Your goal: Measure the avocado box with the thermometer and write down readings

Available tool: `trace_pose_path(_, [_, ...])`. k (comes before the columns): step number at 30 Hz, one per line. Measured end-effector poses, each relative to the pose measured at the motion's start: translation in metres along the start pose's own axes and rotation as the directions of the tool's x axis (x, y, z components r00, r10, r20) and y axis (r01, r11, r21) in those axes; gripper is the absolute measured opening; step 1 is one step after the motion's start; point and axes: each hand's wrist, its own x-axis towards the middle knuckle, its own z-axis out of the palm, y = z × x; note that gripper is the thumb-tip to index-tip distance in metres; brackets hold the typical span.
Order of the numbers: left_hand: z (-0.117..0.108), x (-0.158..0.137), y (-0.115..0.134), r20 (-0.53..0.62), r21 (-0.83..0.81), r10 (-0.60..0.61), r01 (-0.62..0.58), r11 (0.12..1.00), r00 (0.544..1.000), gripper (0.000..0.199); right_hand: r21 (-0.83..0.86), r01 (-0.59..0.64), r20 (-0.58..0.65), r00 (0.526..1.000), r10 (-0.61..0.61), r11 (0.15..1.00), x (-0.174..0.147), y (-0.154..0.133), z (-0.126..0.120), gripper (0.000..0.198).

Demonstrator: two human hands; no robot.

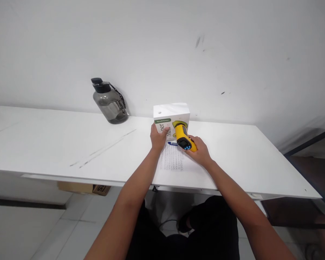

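Observation:
A white box (162, 109) with a green label and fruit pictures on its front stands on the table near the wall. My left hand (158, 137) is closed on its lower left side, thumb lying across the printed front. In my right hand (200, 151) is a yellow gun-shaped handheld device (181, 132) with a small dark screen and blue buttons. Its front end is turned toward the box and covers part of the print; I cannot tell whether they touch. Just below the box, a blue pen (172, 143) lies on a sheet of paper (172, 159) covered in handwritten rows.
A grey see-through water bottle (111, 104) with a black lid leans against the wall at the left. The white table (119, 151) runs along the wall (162, 54). Underneath at the left is a cardboard box (78, 187); dark metal bars (311, 142) stand at the right.

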Motion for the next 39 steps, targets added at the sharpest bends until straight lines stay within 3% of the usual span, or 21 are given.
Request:
trace_pose_path(5, [-0.002, 0.004, 0.002, -0.06, 0.078, -0.063, 0.068, 0.995, 0.996, 0.052, 0.079, -0.105, -0.13, 0.985, 0.115, 0.991, 0.001, -0.005, -0.002, 0.061])
trace_pose_path(10, [-0.003, 0.005, 0.005, -0.068, 0.058, -0.122, 0.126, 0.99, 0.99, 0.054, 0.166, -0.244, -0.265, 0.922, 0.282, 0.955, 0.003, -0.005, -0.004, 0.058])
trace_pose_path(19, [0.002, 0.008, -0.012, -0.044, 0.011, -0.1, 0.101, 0.995, 0.994, 0.064, 0.307, -0.414, -0.244, 0.836, 0.492, 0.857, 0.009, -0.01, -0.009, 0.058])
trace_pose_path(24, [0.004, 0.011, -0.021, -0.039, 0.035, -0.129, 0.13, 0.991, 0.991, 0.066, 0.32, -0.395, -0.237, 0.847, 0.476, 0.861, 0.009, -0.011, -0.007, 0.055])
trace_pose_path(30, [0.004, 0.01, -0.022, -0.041, 0.002, -0.079, 0.079, 0.997, 0.996, 0.067, 0.272, -0.356, -0.241, 0.874, 0.421, 0.894, 0.007, -0.009, -0.007, 0.055])
trace_pose_path(39, [0.004, 0.009, -0.018, -0.037, 0.015, -0.115, 0.116, 0.993, 0.993, 0.067, 0.302, -0.39, -0.213, 0.862, 0.461, 0.87, 0.008, -0.011, -0.006, 0.055])
